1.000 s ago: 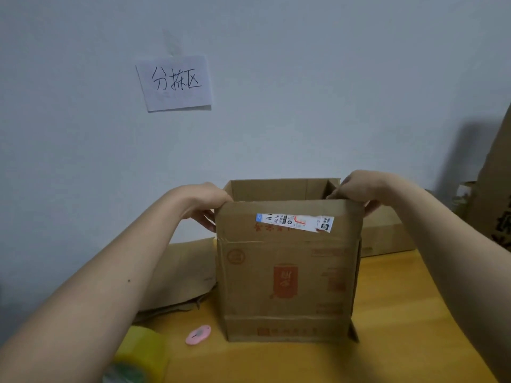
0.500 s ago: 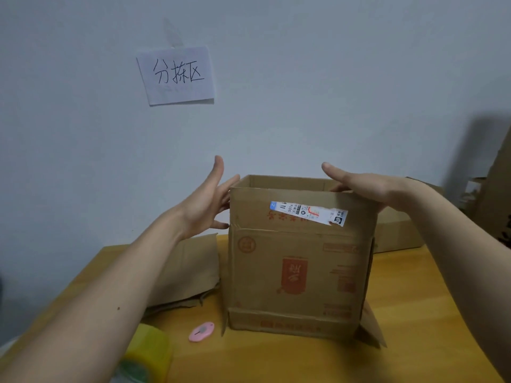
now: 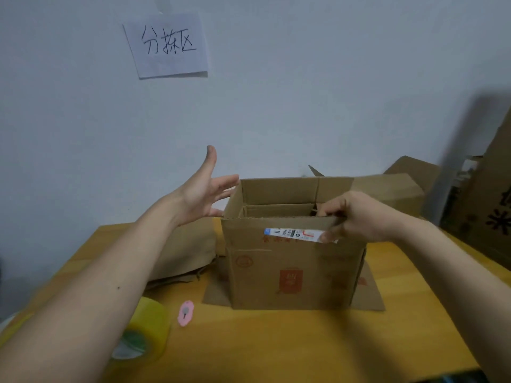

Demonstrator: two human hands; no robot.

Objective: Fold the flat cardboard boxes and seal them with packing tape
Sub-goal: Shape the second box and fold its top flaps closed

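Right hand (image 3: 356, 217) pinches the near top flap of the upright cardboard box (image 3: 293, 266); left hand (image 3: 206, 189), grip released, fingers spread beside the box.

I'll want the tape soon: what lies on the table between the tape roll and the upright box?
In the head view, a small pink cutter lies on the wooden table between the yellowish tape roll and the upright cardboard box.

Both bare forearms reach forward from the near corners. The left hand (image 3: 206, 193) is raised with its palm turned to the right, thumb pointing up and fingers straight and spread, their tips at the cardboard box's (image 3: 290, 269) left wall. The right hand (image 3: 356, 217) pinches the near top edge of the box, fingers curled over inside and thumb outside.
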